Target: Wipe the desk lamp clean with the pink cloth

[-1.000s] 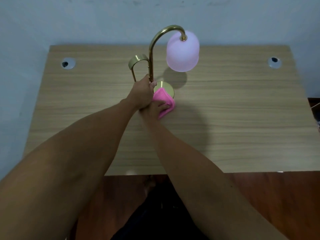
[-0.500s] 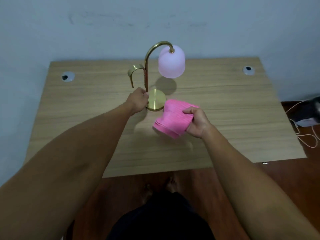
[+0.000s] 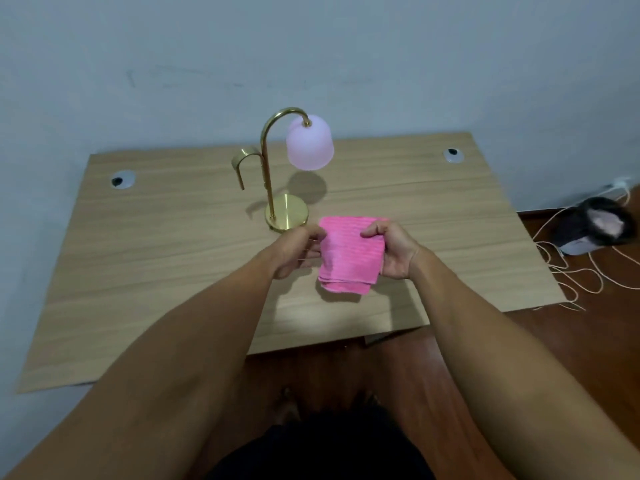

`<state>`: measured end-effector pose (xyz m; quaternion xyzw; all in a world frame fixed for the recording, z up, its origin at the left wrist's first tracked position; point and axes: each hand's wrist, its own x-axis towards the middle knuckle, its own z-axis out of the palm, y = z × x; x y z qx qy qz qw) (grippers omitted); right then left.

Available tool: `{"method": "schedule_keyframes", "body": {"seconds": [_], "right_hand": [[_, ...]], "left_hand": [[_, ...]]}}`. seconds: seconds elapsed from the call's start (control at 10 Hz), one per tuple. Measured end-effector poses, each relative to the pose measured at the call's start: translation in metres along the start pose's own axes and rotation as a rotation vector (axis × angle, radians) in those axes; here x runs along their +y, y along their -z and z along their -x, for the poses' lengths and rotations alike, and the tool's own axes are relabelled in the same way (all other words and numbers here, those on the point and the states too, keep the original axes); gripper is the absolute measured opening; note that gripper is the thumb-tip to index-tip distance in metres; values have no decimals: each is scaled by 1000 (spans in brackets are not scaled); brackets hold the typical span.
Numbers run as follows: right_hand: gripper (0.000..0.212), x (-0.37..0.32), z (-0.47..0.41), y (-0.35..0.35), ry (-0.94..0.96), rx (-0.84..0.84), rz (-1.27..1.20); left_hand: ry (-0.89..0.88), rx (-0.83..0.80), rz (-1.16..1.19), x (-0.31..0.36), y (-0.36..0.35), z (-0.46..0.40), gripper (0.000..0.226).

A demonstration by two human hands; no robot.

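Note:
A desk lamp stands near the back middle of the wooden desk (image 3: 145,258), with a curved brass stem (image 3: 267,174), a round brass base (image 3: 289,211) and a pale pink shade (image 3: 310,143). The folded pink cloth (image 3: 348,256) hangs in the air just in front of the base, held by both hands. My left hand (image 3: 298,249) pinches its left edge. My right hand (image 3: 393,249) grips its right edge near the top. Neither hand touches the lamp.
Two round cable holes (image 3: 122,179) (image 3: 453,155) sit at the desk's back corners. A grey wall rises right behind the desk. On the wooden floor at the right lie a dark bundle (image 3: 595,228) and loose white cords (image 3: 575,282).
My left hand let go of the lamp stem and took the cloth's left edge. My right hand pulled the cloth off the base and toward me. The view also backed away.

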<state>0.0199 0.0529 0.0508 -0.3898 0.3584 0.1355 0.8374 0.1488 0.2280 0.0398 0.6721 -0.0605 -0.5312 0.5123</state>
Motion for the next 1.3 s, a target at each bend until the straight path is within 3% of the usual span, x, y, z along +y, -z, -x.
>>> {"method": "schedule_keyframes", "body": {"seconds": [0.3, 0.4, 0.6, 0.8, 1.1, 1.2, 1.3], "right_hand": [[27, -12, 20, 76, 32, 32, 68], [31, -15, 22, 109, 39, 125, 182], [28, -18, 27, 167, 69, 173, 478], [12, -16, 22, 221, 153, 301, 601], [10, -12, 5, 275, 302, 498, 1005], [14, -12, 5, 280, 313, 533, 1079], [28, -14, 10, 278, 262, 625, 1136]], "left_hand": [[-70, 103, 43, -2, -74, -19, 30], [-62, 155, 52, -7, -107, -26, 29], [-72, 211, -43, -21, -169, -46, 26], [-70, 307, -151, -30, -217, -78, 23], [-70, 299, -254, -37, -248, -120, 22], [-28, 307, -222, -42, -251, -124, 12], [39, 314, -208, -45, -244, -124, 20]]}}
